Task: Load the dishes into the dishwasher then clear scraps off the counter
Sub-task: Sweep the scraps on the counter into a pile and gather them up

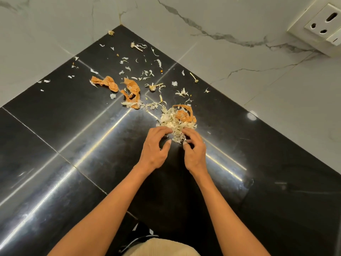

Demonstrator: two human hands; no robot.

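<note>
A heap of pale garlic skins and orange onion peel, the scrap pile [177, 121], lies on the glossy black counter [73, 130] in its corner. My left hand [156, 147] and my right hand [194, 150] sit side by side at the pile's near edge, fingers curled into the scraps. Both hands pinch bits of the pale skins from either side. More orange peel [110, 83] and another orange strip [132, 90] lie farther back to the left. Small white flakes [144, 72] are scattered toward the corner.
Marble-patterned wall tiles [221, 24] rise behind the counter on both sides of the corner. A white wall socket [321, 26] sits on the right wall, upper right. Dishes and dishwasher are out of view.
</note>
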